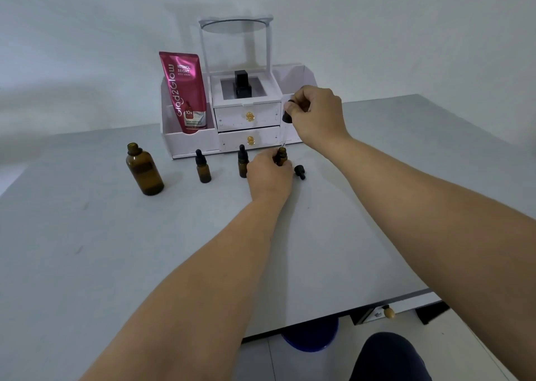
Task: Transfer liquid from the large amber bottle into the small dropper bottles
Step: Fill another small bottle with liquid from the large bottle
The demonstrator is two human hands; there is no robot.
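While my left hand (268, 174) steadied the open dropper bottle (282, 156), my right hand (317, 113) pinched the dropper (286, 118) above its mouth — filling step; squeezing next.

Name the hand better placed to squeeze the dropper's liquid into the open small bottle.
Right. The right hand already pinches the dropper by its black bulb, glass tip angled down at the open small bottle. The left hand is busy steadying that bottle.
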